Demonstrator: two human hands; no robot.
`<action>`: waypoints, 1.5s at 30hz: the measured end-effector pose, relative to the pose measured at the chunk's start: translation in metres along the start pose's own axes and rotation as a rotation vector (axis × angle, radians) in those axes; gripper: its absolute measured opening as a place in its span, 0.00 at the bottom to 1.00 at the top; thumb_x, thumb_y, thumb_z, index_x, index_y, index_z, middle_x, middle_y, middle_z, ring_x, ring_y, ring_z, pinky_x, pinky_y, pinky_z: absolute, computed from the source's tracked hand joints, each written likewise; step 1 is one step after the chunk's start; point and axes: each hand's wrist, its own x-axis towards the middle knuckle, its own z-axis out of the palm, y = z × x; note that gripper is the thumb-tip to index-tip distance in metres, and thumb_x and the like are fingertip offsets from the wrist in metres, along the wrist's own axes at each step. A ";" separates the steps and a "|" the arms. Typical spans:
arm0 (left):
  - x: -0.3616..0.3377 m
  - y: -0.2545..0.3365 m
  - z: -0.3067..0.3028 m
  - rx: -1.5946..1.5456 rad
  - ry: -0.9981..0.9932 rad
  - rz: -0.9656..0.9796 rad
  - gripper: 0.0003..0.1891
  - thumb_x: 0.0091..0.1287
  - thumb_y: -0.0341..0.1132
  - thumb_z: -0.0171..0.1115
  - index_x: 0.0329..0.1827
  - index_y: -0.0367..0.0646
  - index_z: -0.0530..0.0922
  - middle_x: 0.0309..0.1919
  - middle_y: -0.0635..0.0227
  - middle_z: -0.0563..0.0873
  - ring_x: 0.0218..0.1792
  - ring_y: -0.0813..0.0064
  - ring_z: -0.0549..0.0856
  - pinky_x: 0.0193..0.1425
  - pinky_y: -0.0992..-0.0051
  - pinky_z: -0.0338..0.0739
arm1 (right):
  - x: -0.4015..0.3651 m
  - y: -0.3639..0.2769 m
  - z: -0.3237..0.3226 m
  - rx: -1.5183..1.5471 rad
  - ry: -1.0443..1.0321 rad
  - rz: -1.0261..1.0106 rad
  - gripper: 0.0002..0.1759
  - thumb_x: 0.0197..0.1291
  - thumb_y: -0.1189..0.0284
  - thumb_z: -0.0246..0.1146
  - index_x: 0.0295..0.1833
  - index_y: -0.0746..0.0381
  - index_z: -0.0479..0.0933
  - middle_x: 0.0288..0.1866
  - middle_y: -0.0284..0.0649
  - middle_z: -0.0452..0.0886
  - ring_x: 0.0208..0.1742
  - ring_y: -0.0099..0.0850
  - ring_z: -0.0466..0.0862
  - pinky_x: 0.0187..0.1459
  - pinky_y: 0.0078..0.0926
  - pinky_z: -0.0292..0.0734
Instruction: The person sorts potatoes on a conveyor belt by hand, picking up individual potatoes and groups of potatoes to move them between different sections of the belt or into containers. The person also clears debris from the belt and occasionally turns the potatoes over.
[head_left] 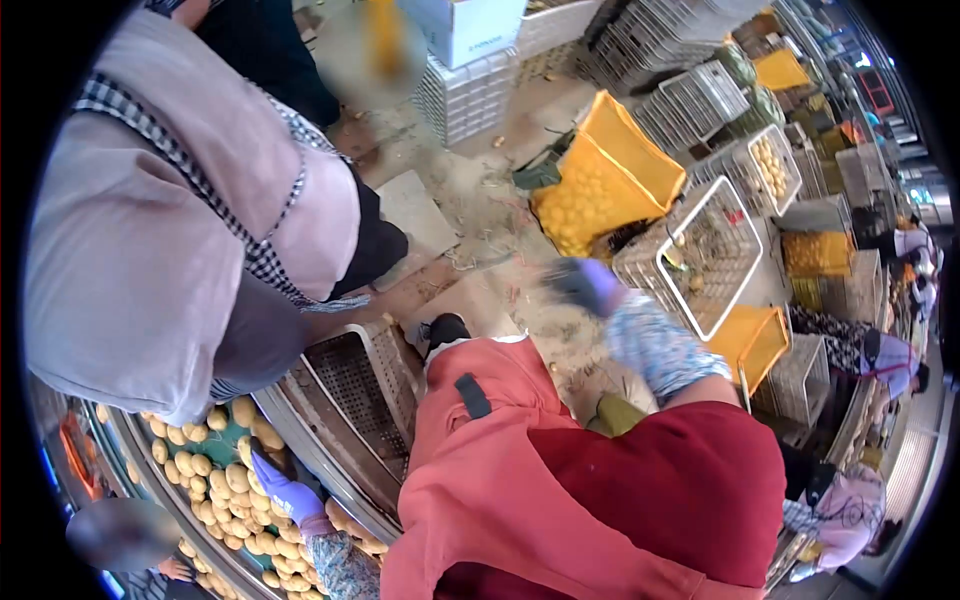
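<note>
My left hand (288,492), in a purple glove and a patterned sleeve, is over the potatoes (215,490) on a green-surfaced conveyor. Its fingers look stretched out, and the ones nearest the potatoes touch or nearly touch them. Its palm side is partly hidden. My right hand (585,287), in a purple and dark glove, is out to the right above the floor, near a white crate (650,270). Motion smears its fingers, so what they hold, if anything, does not show.
A person in a light hood and top (180,220) bends close on my left. An orange mesh sack (590,190) of potatoes stands ahead. A plastic crate (375,385) sits against the conveyor edge. Stacked crates (690,115) and several other people are to the right.
</note>
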 end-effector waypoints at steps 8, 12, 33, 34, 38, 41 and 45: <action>-0.035 0.008 -0.018 0.708 -0.055 0.150 0.37 0.57 0.26 0.61 0.75 0.33 0.67 0.71 0.43 0.73 0.73 0.44 0.69 0.76 0.52 0.62 | -0.267 0.097 -0.078 0.356 0.389 1.593 0.25 0.68 0.58 0.63 0.63 0.64 0.80 0.47 0.42 0.88 0.49 0.37 0.86 0.52 0.38 0.81; -0.080 -0.001 -0.028 0.671 0.019 0.011 0.33 0.56 0.33 0.65 0.70 0.44 0.74 0.70 0.48 0.74 0.70 0.44 0.71 0.74 0.50 0.64 | -0.070 0.069 0.093 0.344 -0.369 1.198 0.28 0.69 0.53 0.63 0.64 0.63 0.79 0.44 0.40 0.88 0.49 0.37 0.86 0.54 0.38 0.80; -0.490 0.018 -0.061 0.733 0.891 -1.022 0.29 0.60 0.26 0.63 0.68 0.37 0.74 0.64 0.44 0.78 0.64 0.39 0.76 0.70 0.52 0.70 | 0.213 -0.472 0.320 -0.070 -0.686 -0.769 0.36 0.62 0.55 0.72 0.66 0.67 0.71 0.59 0.54 0.82 0.58 0.45 0.82 0.61 0.41 0.76; -0.483 0.034 -0.056 0.699 0.938 -1.028 0.29 0.61 0.26 0.64 0.68 0.35 0.73 0.64 0.44 0.78 0.64 0.39 0.76 0.70 0.52 0.70 | 0.200 -0.475 0.333 0.014 -0.671 -0.790 0.35 0.61 0.55 0.72 0.64 0.67 0.72 0.57 0.53 0.83 0.56 0.43 0.82 0.60 0.40 0.77; -0.392 0.052 -0.028 0.547 0.924 -0.703 0.27 0.61 0.27 0.66 0.66 0.36 0.75 0.62 0.47 0.80 0.62 0.41 0.78 0.69 0.51 0.71 | 0.148 -0.478 0.371 0.216 -0.837 -0.818 0.25 0.62 0.58 0.72 0.55 0.65 0.75 0.46 0.47 0.86 0.44 0.36 0.84 0.50 0.40 0.81; -0.306 0.050 -0.014 0.438 0.845 -0.455 0.25 0.61 0.28 0.66 0.64 0.38 0.77 0.61 0.48 0.81 0.59 0.42 0.79 0.66 0.51 0.72 | 0.106 -0.484 0.341 0.276 -1.296 -0.781 0.25 0.68 0.64 0.67 0.65 0.65 0.74 0.57 0.48 0.82 0.55 0.36 0.81 0.59 0.37 0.78; -0.233 0.048 -0.024 0.255 0.623 -0.383 0.21 0.64 0.27 0.65 0.61 0.37 0.78 0.56 0.49 0.82 0.56 0.46 0.81 0.64 0.56 0.74 | 0.158 -0.455 0.351 0.401 -0.955 -0.595 0.29 0.70 0.68 0.64 0.72 0.68 0.68 0.59 0.47 0.80 0.55 0.35 0.80 0.58 0.32 0.78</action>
